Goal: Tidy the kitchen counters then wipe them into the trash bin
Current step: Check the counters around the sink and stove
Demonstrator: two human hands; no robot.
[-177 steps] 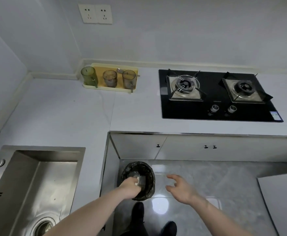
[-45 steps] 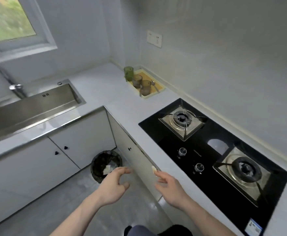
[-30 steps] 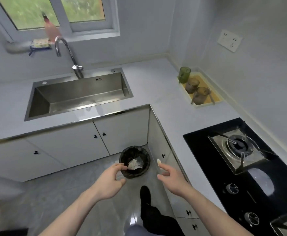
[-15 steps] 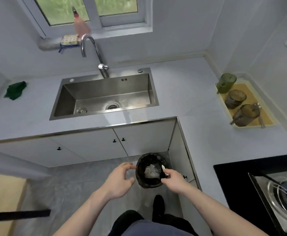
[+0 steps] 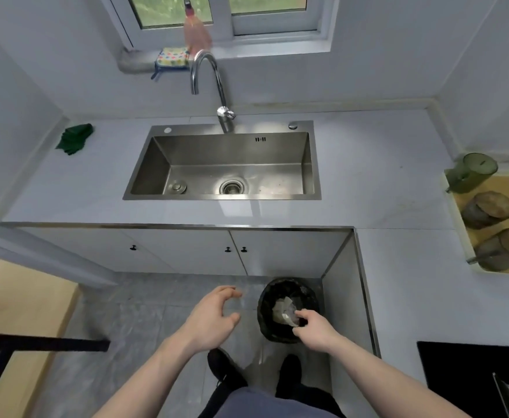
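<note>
The black-lined trash bin (image 5: 264, 321) stands on the floor in the corner under the L-shaped white counter (image 5: 398, 182), with crumpled white paper (image 5: 282, 310) inside. My right hand (image 5: 315, 325) hangs over the bin's mouth, fingers bunched and pointing down into it; whether a scrap is still between them cannot be made out. To the left of the bin my left hand (image 5: 214, 315) hovers above the floor, fingers loosely curved and holding nothing. A crumpled green cloth (image 5: 75, 138) lies on the counter's far left corner.
A steel sink (image 5: 316, 164) with a curved faucet (image 5: 208, 73) is set in the counter ahead. A yellow tray (image 5: 458, 230) holding three cups sits at the right. The black hob (image 5: 458, 375) shows at the lower right. A sponge (image 5: 171, 57) rests on the window ledge.
My view has swung from the hob round to the sink. My right hand, which pinched a small white scrap, has moved over the bin's mouth. My left hand stays beside the bin.
</note>
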